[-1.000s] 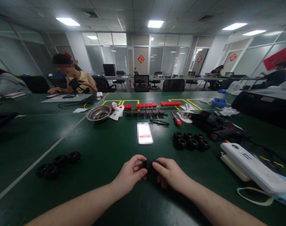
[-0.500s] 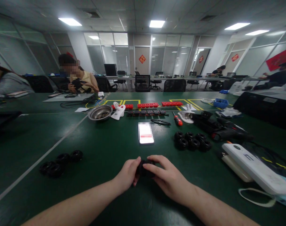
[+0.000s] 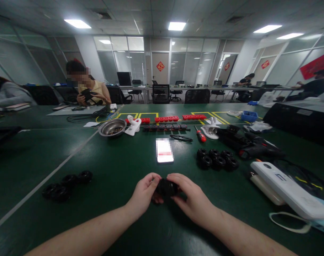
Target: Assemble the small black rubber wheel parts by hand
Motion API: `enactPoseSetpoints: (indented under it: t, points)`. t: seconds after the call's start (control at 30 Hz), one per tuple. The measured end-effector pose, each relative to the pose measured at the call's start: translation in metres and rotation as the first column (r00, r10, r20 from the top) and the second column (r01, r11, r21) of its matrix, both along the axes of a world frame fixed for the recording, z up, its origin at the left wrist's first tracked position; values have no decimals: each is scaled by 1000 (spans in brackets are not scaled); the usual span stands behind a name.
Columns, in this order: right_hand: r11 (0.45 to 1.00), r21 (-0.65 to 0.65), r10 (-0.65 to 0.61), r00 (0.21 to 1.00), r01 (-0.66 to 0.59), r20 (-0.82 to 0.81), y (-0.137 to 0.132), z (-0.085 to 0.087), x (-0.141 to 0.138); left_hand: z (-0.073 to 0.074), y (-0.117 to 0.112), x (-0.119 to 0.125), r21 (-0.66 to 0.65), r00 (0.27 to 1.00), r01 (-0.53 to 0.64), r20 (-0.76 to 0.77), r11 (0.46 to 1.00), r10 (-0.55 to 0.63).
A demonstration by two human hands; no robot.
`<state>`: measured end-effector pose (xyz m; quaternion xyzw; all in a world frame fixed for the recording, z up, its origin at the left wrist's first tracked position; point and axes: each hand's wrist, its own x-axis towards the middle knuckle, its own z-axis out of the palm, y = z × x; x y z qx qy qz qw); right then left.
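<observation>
Between my two hands is a small black round part (image 3: 165,187), which looks like one of the black ring-shaped wheels on the table. My left hand (image 3: 144,192) grips its left side with thumb and fingers. On the right side, the curved fingers and thumb of my right hand (image 3: 190,193) close round it. Fingers cover part of it, so its details are hard to make out. Several similar black wheels (image 3: 219,161) stand in two rows to the right, and a few more (image 3: 60,192) lie to the left. A lit phone (image 3: 164,150) lies just beyond my hands.
Farther back are a metal bowl (image 3: 113,128), a row of black parts (image 3: 165,127), red trays (image 3: 167,119), glasses (image 3: 181,138) and a red screwdriver (image 3: 201,135). A black power tool (image 3: 249,144) and a white device (image 3: 290,188) lie right. A person (image 3: 89,89) sits across.
My right hand's fingers have shifted from over the top of the black part to its right side, so more of it shows. The part appears turned between my hands.
</observation>
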<state>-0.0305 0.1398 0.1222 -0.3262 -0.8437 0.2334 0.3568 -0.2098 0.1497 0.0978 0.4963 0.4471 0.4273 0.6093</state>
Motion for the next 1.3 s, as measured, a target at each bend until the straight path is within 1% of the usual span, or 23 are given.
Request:
enactPoseSetpoints:
  t: [0.07,0.13,0.2,0.3,0.37,0.4,0.47,0.53,0.6,0.67,0.73,0.87,0.9,0.97,1.07,1.13,1.23,1.3]
  points:
    - [997,-45,-70,997,69,-39,1,0,0,2,-1,-2,20,998,38,46,999,-39]
    - [986,-102,-139,988,132,-69,3,-1,1,4,-4,-2,81,991,102,82,991,-108]
    - [972,-166,-181,980,165,-82,5,-2,2,4,-6,-1,142,987,133,75,981,-144]
    - [956,-240,-189,979,166,-73,7,-4,3,2,-7,1,164,995,93,22,982,-98]
    - [952,-255,-189,980,168,-59,7,-5,3,0,-6,2,154,997,77,5,985,-78]
    - [956,-243,-185,981,167,-52,6,-5,3,0,-6,1,143,997,80,2,986,-81]
    - [979,-160,-135,990,127,-41,4,-5,3,-1,-5,0,121,995,101,-33,987,-98]
    - [999,-33,-38,999,37,-21,0,-4,2,-1,-4,-2,115,986,122,-128,986,-107]
    - [998,57,40,999,-40,7,-3,-4,1,0,-5,-3,129,968,125,-233,984,-93]
    - [994,84,63,998,-65,30,-5,-3,0,1,-5,-2,147,960,115,-270,982,-72]
    - [995,77,64,997,-67,43,-5,-2,-1,0,-5,-1,158,970,81,-238,984,-42]
    - [999,13,36,999,-36,21,-3,0,-3,-6,-1,0,113,993,-3,-116,994,17]
    - [1000,-15,13,1000,-12,14,-3,0,-3,-7,-1,-1,112,995,-12,-96,994,23]
    - [993,-100,-62,998,63,7,-1,0,-3,-6,-2,-2,150,997,-3,-82,989,16]
    - [954,-250,-170,985,168,12,0,0,-2,1,-7,-4,238,991,71,-128,969,-41]
    - [933,-307,-194,981,190,16,2,0,0,6,-12,-3,274,978,129,-196,953,-76]
    - [925,-328,-190,981,189,30,4,1,2,10,-16,-2,302,954,191,-281,934,-104]
    - [931,-315,-182,983,184,36,5,1,3,11,-16,-2,315,945,205,-309,927,-104]
